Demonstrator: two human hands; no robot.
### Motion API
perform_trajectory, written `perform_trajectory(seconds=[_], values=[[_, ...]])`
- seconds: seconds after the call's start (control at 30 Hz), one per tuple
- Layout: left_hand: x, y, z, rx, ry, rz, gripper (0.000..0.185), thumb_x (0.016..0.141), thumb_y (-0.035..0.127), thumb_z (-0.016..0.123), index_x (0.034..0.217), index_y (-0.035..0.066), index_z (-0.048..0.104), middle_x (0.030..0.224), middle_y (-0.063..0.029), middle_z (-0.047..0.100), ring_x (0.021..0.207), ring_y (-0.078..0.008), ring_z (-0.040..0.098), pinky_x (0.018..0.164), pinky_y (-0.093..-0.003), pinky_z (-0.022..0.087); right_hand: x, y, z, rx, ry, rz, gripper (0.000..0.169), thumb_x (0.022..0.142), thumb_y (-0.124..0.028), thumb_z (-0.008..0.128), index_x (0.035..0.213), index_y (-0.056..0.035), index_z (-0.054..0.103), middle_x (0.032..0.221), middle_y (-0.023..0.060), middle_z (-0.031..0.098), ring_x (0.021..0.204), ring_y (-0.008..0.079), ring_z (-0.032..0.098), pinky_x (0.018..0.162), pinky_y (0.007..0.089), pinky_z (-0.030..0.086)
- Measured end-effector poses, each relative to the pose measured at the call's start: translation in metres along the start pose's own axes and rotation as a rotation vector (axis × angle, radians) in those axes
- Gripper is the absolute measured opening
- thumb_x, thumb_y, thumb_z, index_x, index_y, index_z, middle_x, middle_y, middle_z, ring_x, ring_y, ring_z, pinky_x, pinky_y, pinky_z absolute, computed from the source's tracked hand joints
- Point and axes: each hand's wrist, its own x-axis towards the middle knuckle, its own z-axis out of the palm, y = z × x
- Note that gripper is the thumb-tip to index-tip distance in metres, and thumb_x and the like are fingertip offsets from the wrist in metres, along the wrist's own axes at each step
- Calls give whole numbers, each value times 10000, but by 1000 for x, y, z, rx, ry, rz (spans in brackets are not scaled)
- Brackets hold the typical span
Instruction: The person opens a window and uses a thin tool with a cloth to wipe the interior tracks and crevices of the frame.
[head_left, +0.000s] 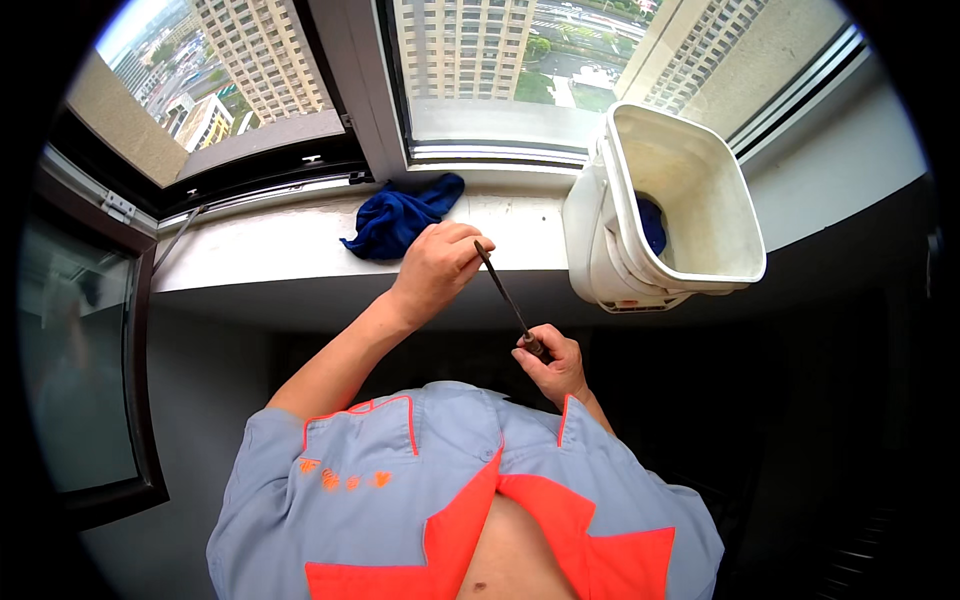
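Note:
My right hand (553, 360) grips the dark handle of a thin metal tool, perhaps a screwdriver (504, 292), whose shaft slants up and to the left. At the tool's far end, the fingertips of my left hand (442, 259) are closed on or against the tip, above the edge of the white windowsill (517, 225). A crumpled blue cloth (390, 221) lies on the sill just behind my left hand. To the right stands a white plastic bucket (600, 240) with something blue (651, 223) at its bottom.
An opened window sash (142, 375) with a dark frame juts inward at the left, its metal stay arm (176, 238) reaching the window frame. Behind the sill is a glass pane (495, 75), with tall buildings and roads far below. The bucket overhangs the sill's front edge.

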Motion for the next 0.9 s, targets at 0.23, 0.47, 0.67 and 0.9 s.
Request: perform_trajectory(seconds=[0.23, 0.47, 0.67, 0.9], values=[[70, -28, 107, 200, -157, -129, 73, 821, 141, 644, 862, 80, 652, 843, -81, 615, 832, -298, 623, 740, -412, 524, -35, 12, -28, -56, 105, 99, 171, 779, -71, 742, 879, -44, 606, 643, 1, 542, 559, 74, 485, 524, 236, 403], [80, -32, 125, 281, -133, -34, 30, 786, 63, 562, 758, 59, 574, 797, -101, 590, 784, -301, 613, 691, -412, 515, -34, 28, -27, 4, 95, 150, 172, 769, -40, 742, 876, -45, 608, 661, -11, 561, 573, 49, 489, 528, 222, 404], [25, -16, 51, 51, 120, -89, 67, 807, 45, 599, 792, 43, 534, 778, -117, 564, 750, -307, 591, 675, -407, 485, 2, 32, -11, 66, 151, 52, 157, 790, -16, 728, 875, -56, 601, 665, -52, 529, 573, 15, 438, 521, 187, 355], [-80, -118, -126, 165, 702, -488, 76, 858, 67, 657, 873, 28, 594, 841, -74, 578, 772, -206, 566, 731, -309, 477, 85, 20, 29, 119, 142, -107, 131, 842, -4, 691, 902, -37, 579, 674, -69, 486, 576, 7, 378, 519, 177, 309]])
